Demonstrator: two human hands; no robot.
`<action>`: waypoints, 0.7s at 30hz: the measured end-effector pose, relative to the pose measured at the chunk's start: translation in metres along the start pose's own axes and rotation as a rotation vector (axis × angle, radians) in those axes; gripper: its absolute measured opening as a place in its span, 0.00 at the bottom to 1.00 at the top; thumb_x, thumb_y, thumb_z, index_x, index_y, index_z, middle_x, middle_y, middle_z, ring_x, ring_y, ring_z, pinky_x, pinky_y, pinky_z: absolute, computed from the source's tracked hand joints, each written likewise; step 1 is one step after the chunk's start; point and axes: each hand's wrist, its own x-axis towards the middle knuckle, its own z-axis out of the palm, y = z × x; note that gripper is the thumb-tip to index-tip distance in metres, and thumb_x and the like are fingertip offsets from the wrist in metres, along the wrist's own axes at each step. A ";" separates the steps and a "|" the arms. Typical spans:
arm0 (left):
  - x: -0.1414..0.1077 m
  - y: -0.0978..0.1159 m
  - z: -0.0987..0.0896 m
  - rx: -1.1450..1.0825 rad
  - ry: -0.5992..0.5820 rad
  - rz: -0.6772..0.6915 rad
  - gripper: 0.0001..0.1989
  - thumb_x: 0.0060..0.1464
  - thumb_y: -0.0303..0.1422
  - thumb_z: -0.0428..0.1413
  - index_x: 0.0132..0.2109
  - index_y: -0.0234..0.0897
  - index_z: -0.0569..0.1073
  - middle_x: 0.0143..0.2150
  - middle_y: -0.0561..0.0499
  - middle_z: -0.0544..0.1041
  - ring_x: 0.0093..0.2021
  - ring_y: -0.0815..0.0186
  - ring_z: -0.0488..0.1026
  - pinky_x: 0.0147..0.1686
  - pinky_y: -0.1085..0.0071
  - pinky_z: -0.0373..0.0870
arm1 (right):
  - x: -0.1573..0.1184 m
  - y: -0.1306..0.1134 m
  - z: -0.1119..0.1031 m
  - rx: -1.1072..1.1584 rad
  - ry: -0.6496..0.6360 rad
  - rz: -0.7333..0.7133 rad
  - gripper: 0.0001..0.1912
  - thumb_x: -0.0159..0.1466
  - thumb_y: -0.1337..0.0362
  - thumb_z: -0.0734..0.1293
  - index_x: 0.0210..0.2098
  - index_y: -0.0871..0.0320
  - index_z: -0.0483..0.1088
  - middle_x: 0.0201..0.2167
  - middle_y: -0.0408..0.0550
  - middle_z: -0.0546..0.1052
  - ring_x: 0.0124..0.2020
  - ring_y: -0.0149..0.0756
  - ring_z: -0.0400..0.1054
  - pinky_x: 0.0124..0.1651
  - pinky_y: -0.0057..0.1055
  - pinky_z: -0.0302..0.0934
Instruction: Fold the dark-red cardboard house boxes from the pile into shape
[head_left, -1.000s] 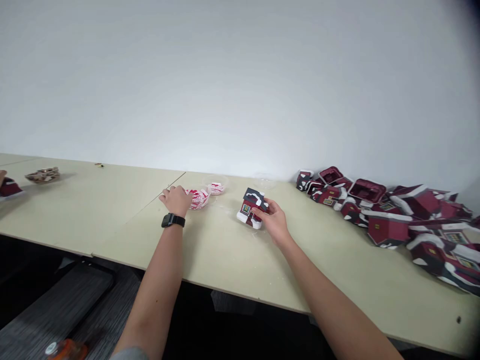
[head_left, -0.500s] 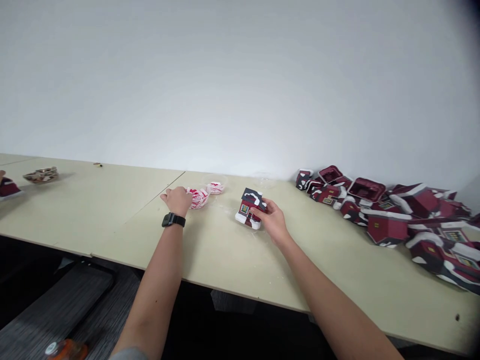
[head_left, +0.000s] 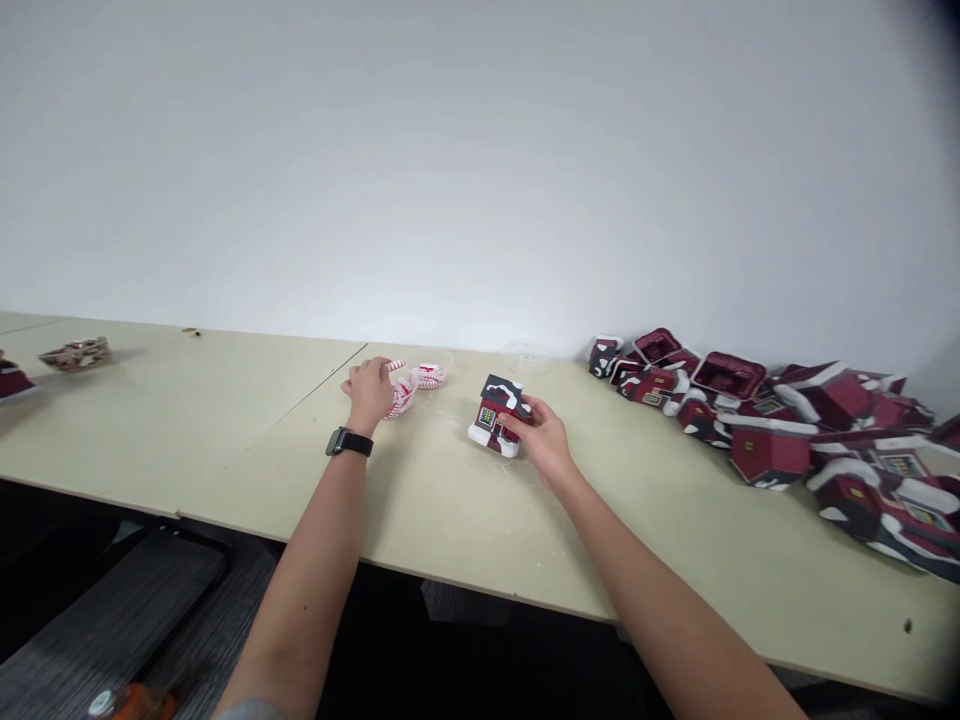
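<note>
Left hand (head_left: pixel 369 395) has shifted rightward onto the red-and-white strip (head_left: pixel 401 400), closed around it. Right hand (head_left: pixel 544 442) still grips the toy house (head_left: pixel 495 415).

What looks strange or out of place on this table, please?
The heap of red model houses on the right of the table looks untidy: many lie tipped over or upside down, showing hollow insides. White powdery specks are also scattered on the tabletop near the upright house under the right hand.
</note>
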 end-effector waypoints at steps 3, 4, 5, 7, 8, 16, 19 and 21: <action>-0.003 0.010 0.005 -0.223 -0.097 0.100 0.14 0.67 0.33 0.46 0.50 0.40 0.76 0.51 0.42 0.81 0.53 0.52 0.73 0.54 0.56 0.65 | 0.000 -0.001 0.000 0.015 0.005 0.008 0.34 0.46 0.54 0.81 0.50 0.55 0.74 0.48 0.50 0.83 0.48 0.47 0.78 0.51 0.43 0.73; -0.005 0.013 0.007 -0.297 -0.137 0.142 0.12 0.67 0.33 0.48 0.49 0.40 0.75 0.50 0.44 0.81 0.51 0.55 0.74 0.53 0.58 0.66 | 0.000 -0.001 0.000 0.019 0.006 0.010 0.34 0.46 0.54 0.81 0.50 0.55 0.74 0.49 0.50 0.83 0.48 0.47 0.78 0.52 0.43 0.73; -0.008 0.017 0.010 -0.358 -0.178 0.185 0.10 0.66 0.33 0.49 0.48 0.39 0.74 0.48 0.45 0.80 0.49 0.57 0.75 0.52 0.61 0.67 | 0.000 0.000 0.000 0.020 0.007 0.011 0.34 0.46 0.53 0.81 0.50 0.55 0.74 0.49 0.50 0.83 0.48 0.47 0.78 0.52 0.43 0.73; -0.015 0.024 0.016 -0.435 -0.265 0.259 0.08 0.64 0.33 0.50 0.46 0.39 0.73 0.46 0.47 0.80 0.46 0.59 0.75 0.50 0.63 0.68 | 0.001 0.000 0.000 0.017 0.016 0.013 0.33 0.47 0.53 0.81 0.49 0.55 0.74 0.48 0.51 0.83 0.49 0.47 0.78 0.53 0.44 0.73; -0.019 0.028 0.018 -0.464 -0.314 0.286 0.07 0.64 0.34 0.50 0.45 0.39 0.72 0.45 0.47 0.79 0.45 0.60 0.75 0.49 0.64 0.68 | 0.002 0.001 0.000 0.015 0.023 0.012 0.32 0.48 0.53 0.81 0.49 0.55 0.74 0.48 0.51 0.83 0.49 0.48 0.78 0.53 0.44 0.73; -0.043 0.054 0.026 -0.744 -0.705 0.319 0.09 0.61 0.40 0.57 0.42 0.40 0.72 0.35 0.52 0.74 0.35 0.65 0.71 0.39 0.69 0.69 | 0.007 0.009 -0.003 -0.036 0.064 -0.020 0.30 0.50 0.50 0.79 0.48 0.56 0.74 0.48 0.52 0.83 0.48 0.47 0.79 0.51 0.44 0.74; -0.051 0.064 0.023 -0.810 -0.804 0.330 0.10 0.59 0.41 0.60 0.40 0.39 0.73 0.32 0.52 0.74 0.32 0.66 0.70 0.35 0.70 0.68 | 0.009 0.012 -0.002 -0.050 0.086 -0.045 0.32 0.49 0.49 0.80 0.48 0.55 0.73 0.47 0.52 0.83 0.47 0.47 0.78 0.50 0.43 0.74; -0.056 0.070 0.022 -0.831 -0.829 0.319 0.11 0.59 0.41 0.60 0.40 0.38 0.74 0.33 0.52 0.75 0.32 0.67 0.70 0.34 0.70 0.67 | 0.009 0.013 -0.002 -0.081 0.099 -0.069 0.33 0.49 0.49 0.80 0.49 0.55 0.72 0.47 0.52 0.82 0.46 0.46 0.78 0.49 0.43 0.73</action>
